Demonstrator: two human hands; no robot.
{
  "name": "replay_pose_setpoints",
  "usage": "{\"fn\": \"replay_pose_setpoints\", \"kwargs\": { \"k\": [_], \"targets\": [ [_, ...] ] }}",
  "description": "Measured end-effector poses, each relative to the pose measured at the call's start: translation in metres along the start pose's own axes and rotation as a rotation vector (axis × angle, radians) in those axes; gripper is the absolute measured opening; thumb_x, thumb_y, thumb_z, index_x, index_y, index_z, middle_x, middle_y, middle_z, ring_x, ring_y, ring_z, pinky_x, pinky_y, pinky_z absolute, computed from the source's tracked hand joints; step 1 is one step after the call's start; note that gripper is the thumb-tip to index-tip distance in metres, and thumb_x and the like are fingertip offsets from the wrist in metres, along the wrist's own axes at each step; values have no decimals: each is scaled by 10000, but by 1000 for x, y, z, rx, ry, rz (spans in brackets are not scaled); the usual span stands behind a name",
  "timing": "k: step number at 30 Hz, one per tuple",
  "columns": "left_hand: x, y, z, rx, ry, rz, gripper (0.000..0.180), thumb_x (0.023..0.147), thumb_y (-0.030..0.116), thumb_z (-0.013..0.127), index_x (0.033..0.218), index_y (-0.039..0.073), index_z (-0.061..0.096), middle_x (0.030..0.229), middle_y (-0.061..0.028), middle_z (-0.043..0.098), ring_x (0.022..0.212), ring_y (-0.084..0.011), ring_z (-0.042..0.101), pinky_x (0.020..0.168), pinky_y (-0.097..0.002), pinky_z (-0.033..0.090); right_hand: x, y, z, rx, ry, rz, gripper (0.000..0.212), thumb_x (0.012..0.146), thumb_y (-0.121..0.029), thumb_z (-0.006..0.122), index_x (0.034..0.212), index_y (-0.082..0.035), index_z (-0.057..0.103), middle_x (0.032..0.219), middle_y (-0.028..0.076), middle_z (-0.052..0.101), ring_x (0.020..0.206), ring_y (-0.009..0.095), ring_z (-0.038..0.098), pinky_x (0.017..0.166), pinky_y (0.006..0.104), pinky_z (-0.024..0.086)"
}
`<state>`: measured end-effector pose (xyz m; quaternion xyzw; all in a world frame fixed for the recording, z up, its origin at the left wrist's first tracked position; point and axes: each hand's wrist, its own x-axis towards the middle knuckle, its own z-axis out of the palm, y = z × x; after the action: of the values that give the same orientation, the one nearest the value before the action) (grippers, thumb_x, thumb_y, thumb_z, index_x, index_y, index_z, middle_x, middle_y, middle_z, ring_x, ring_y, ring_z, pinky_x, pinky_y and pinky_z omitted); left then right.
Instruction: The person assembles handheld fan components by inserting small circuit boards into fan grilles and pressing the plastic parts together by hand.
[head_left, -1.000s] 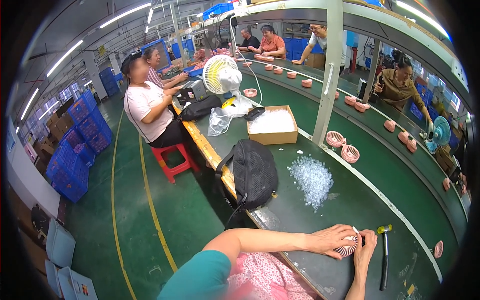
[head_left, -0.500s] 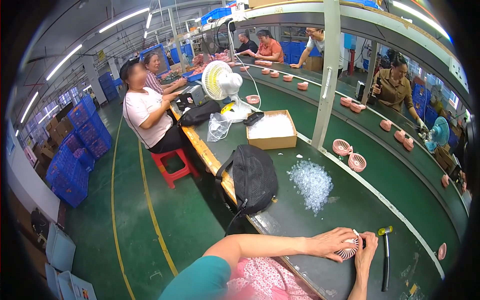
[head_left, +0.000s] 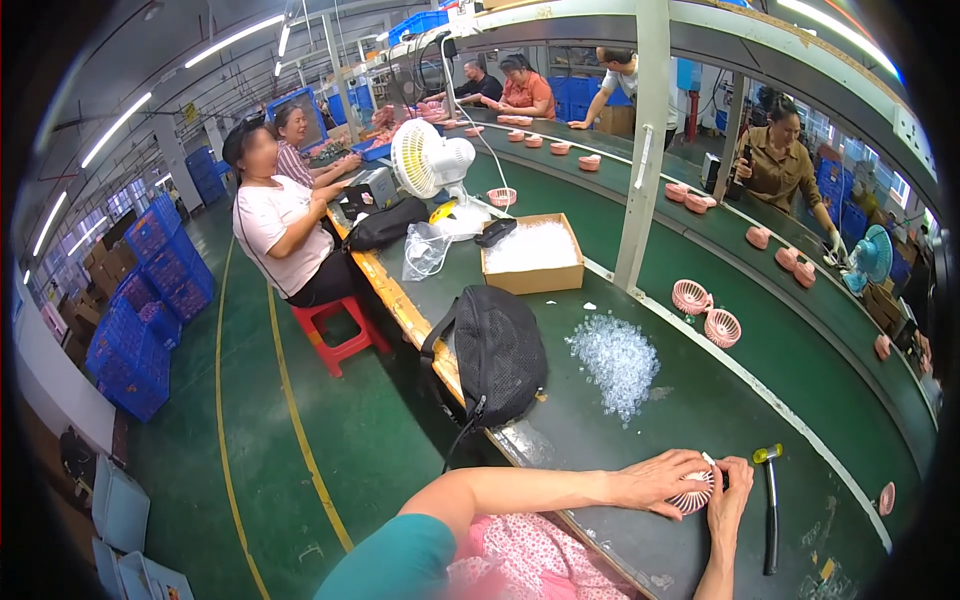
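My left hand [head_left: 658, 482] is curled over a round, pale pink slatted housing [head_left: 692, 498], low over the dark tabletop at the near right. My right hand [head_left: 731, 497] grips the housing's other side, its fingers bent around the edge. Between the hands a small white piece [head_left: 708, 459] sticks up; what the fingertips press on is hidden. To the right of my right hand lies a hammer [head_left: 771, 505] with a yellow-ended head and a black handle. A heap of small clear plastic pieces [head_left: 616, 365] is spread on the table beyond my hands.
A black backpack [head_left: 500, 355] rests at the table's left edge. Behind it are an open carton [head_left: 535, 278] of small whitish pieces and a white fan [head_left: 425, 160]. Pink housings [head_left: 722, 328] lie past the white table edge, near a metal post [head_left: 642, 150]. Coworkers sit left and work opposite.
The whole view has shifted slightly. Two pink housings beyond the table edge have slid a little nearer and to the right. Both hands keep nearly the same hold on the slatted housing.
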<state>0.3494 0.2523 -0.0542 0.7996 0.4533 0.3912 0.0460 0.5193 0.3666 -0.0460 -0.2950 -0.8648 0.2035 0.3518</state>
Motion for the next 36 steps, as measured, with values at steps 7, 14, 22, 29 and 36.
{"fn": "replay_pose_setpoints", "kwargs": {
  "k": [7,14,22,29,36],
  "targets": [
    [26,-12,5,-32,-119,111,643,700,270,819,1253,57,572,1249,-158,553,1144,-363,527,999,-475,420,-3,23,-4,119,137,-16,72,738,-97,652,788,-48,671,791,124,641,740,318,626,673,423,497],
    [12,4,-17,234,-81,-4,669,670,175,853,1269,68,573,1335,-179,492,1236,-390,443,1029,-486,396,10,13,18,23,147,-113,113,862,-187,629,840,-98,695,914,62,629,913,276,567,798,411,434],
    [17,16,-3,202,-110,27,642,714,226,828,1288,104,569,1347,-138,491,1237,-364,459,1025,-461,428,-17,22,8,-2,180,-22,110,883,-173,631,906,-91,701,972,66,601,952,276,529,833,409,402],
    [14,2,-10,232,-109,-8,633,741,290,804,1288,86,558,1325,-162,492,1240,-381,464,1030,-472,421,1,18,-1,-128,73,50,122,859,-213,647,875,-99,686,912,93,628,905,316,571,756,457,439],
    [14,0,-10,167,-136,-64,663,721,261,819,1320,138,564,1377,-116,488,1268,-339,465,1026,-446,449,0,15,-9,-64,85,7,74,854,-113,687,894,-52,677,846,75,616,858,271,550,819,387,409]
  ]
}}
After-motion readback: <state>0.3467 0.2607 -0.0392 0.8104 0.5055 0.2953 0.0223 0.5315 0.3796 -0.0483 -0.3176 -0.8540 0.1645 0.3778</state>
